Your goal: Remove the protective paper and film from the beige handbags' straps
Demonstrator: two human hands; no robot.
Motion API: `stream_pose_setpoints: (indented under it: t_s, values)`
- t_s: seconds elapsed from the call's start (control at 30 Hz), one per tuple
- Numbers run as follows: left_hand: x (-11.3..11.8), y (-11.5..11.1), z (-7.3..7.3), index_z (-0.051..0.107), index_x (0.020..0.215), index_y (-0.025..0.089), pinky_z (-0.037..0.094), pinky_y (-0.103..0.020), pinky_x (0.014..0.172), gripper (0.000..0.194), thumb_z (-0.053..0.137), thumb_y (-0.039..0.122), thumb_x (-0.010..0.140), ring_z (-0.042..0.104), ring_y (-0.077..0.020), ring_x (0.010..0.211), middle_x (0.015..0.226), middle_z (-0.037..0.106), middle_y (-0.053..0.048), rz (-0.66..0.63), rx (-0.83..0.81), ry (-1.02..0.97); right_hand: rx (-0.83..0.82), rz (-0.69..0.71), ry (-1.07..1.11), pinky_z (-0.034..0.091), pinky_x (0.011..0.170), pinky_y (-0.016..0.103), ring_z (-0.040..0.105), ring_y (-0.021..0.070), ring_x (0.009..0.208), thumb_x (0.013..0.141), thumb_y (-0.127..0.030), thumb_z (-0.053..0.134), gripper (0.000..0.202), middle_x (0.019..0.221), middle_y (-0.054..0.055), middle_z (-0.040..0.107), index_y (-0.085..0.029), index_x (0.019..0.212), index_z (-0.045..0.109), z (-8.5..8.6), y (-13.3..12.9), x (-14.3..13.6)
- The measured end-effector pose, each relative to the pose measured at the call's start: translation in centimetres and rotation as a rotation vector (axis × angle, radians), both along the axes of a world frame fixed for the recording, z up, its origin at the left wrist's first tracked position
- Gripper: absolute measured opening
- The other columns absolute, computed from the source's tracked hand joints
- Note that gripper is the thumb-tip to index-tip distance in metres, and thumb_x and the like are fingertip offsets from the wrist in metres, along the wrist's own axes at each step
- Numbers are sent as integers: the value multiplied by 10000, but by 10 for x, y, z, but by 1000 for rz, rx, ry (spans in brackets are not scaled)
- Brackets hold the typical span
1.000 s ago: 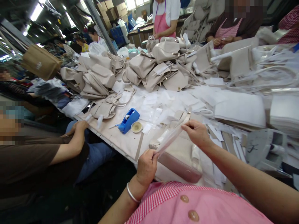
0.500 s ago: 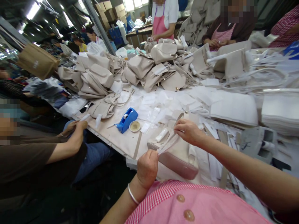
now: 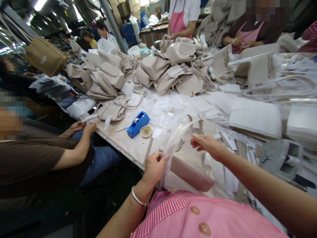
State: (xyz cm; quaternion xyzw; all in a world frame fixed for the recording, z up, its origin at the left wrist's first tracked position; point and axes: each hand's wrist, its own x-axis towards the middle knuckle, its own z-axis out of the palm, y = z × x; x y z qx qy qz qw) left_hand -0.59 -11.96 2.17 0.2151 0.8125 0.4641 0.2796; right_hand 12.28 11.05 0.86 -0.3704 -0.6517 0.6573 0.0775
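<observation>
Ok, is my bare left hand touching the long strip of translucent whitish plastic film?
Touching. The head view shows your left hand pinching the translucent whitish plastic film between thumb and fingers.

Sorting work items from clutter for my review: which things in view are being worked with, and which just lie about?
At the hands:
- clear film, held in the left hand
- beige bag, below the right hand

Lying about:
- blue tape dispenser
- round dish
- white sheets
- grey dispenser
- bag pile

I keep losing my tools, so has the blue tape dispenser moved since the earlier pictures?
No. The blue tape dispenser sits just left of the small round dish, as before; only the camera's view has shifted.
</observation>
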Motion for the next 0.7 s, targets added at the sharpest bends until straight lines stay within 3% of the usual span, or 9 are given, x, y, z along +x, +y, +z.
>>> stream_pose_setpoints:
  t_s: [0.07,0.1,0.17,0.23,0.3,0.43,0.63,0.7]
  values:
    - [2,4,0,648,729,169,409,-256,594,243,689,393,815,523,-136,622,655,615,17,3,55,-130,-547,76,91,560,713,329,681,233,850,893,-558,589,427,972,147,717,-143,931,682,0,-18,-8]
    - [4,5,0,649,736,164,408,-254,594,241,704,390,802,525,-134,625,670,625,11,-12,74,-184,-730,54,157,571,743,340,689,232,870,908,-528,585,398,992,146,720,-142,958,670,1,-26,-15]
    - [8,9,2,670,813,155,417,-256,603,239,733,382,776,551,-141,648,723,658,-9,-48,114,-303,-892,-82,250,582,762,343,701,212,827,956,-386,549,265,912,117,728,-140,936,648,6,-34,-33]
    - [11,11,5,688,951,146,434,-267,629,330,736,421,775,572,-151,674,783,679,-27,-104,171,-451,-872,-244,262,587,741,328,705,191,753,968,-228,501,176,809,85,724,-136,904,637,11,-34,-50]
    - [10,13,6,696,991,132,428,-272,624,426,707,507,789,553,-144,651,764,661,-25,-156,198,-558,-785,-305,264,589,724,324,711,192,736,960,-164,488,167,793,85,727,-129,914,645,15,-31,-61]
    - [1,18,0,700,746,121,330,-259,540,401,702,521,772,429,-106,555,610,543,20,-111,152,-461,-642,-193,343,595,750,366,725,243,870,963,-240,527,193,975,139,742,-122,995,675,14,-33,-64]
    - [-6,44,3,681,679,130,282,-258,492,266,658,368,796,406,-99,528,570,525,27,-77,157,-320,-546,-80,370,577,817,367,718,243,893,844,-408,719,330,1011,152,741,-124,1011,705,8,-54,-57]
    - [-7,56,6,673,646,136,298,-259,492,227,655,313,788,411,-97,517,556,526,27,-46,154,-262,-426,-95,358,569,822,358,714,229,873,810,-456,748,383,1011,140,743,-131,1010,716,7,-60,-59]
